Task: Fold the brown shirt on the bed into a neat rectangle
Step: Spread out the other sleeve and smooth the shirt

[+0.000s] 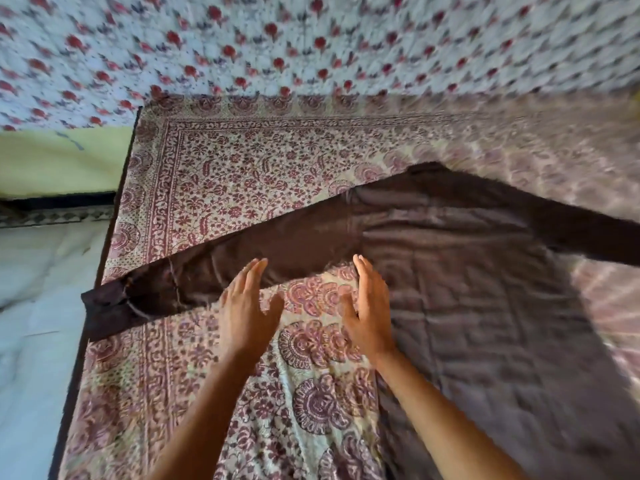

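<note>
Brown cloth, faintly shiny and creased, lies spread flat on the bed: the brown shirt has its body to the right and its near sleeve stretched straight out to the left, the cuff reaching the bedspread's dark edge. The patterned bedspread under it is cream with maroon flowers and medallions. Both hands are open and flat, fingers together, and neither has hold of anything. The left hand has its fingertips at the sleeve's lower edge; the right hand stands on edge beside the armpit, where sleeve meets body. I judge the folding is at its start, with the shirt laid out and smoothed but no fold yet made. The next move likely calls for lifting that long sleeve and bringing it across the body, keeping the side seam straight. No brand, label or writing can be read anywhere; the right side is blurred
</note>
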Action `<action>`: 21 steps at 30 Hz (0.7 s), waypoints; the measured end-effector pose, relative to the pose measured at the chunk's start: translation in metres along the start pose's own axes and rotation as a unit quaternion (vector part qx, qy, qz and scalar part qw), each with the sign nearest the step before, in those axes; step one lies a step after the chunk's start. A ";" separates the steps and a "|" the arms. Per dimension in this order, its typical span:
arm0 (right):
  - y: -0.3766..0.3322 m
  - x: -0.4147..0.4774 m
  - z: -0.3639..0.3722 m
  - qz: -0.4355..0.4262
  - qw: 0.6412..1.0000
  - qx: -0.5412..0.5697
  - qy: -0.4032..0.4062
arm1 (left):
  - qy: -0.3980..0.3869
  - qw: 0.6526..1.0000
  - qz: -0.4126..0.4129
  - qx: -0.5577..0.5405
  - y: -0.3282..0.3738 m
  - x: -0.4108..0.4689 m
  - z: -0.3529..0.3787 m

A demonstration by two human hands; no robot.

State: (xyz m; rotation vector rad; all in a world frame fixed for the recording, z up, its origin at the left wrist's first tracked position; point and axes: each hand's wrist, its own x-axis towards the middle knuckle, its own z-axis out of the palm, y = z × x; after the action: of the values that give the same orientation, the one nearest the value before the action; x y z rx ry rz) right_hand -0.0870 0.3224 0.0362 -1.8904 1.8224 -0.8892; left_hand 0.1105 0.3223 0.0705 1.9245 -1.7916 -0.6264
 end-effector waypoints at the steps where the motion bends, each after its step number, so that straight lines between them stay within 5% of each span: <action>1: 0.006 -0.006 -0.023 0.001 1.000 0.005 0.019 | -0.004 1.000 0.016 -0.006 0.025 -0.005 0.003; 9: 0.079 -0.024 -0.153 -0.005 0.998 -0.013 0.068 | 0.000 0.997 0.082 -0.003 0.171 -0.018 0.037; 21: 0.244 0.064 -0.248 -0.012 0.998 -0.057 -0.001 | 0.009 0.998 0.029 0.053 0.288 0.049 0.155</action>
State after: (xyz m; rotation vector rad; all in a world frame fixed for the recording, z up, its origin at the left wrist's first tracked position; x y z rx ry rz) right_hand -0.4363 0.2756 0.0706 -1.9842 1.8897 -0.8053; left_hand -0.2097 0.2525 0.1156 1.9314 -1.8969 -0.5027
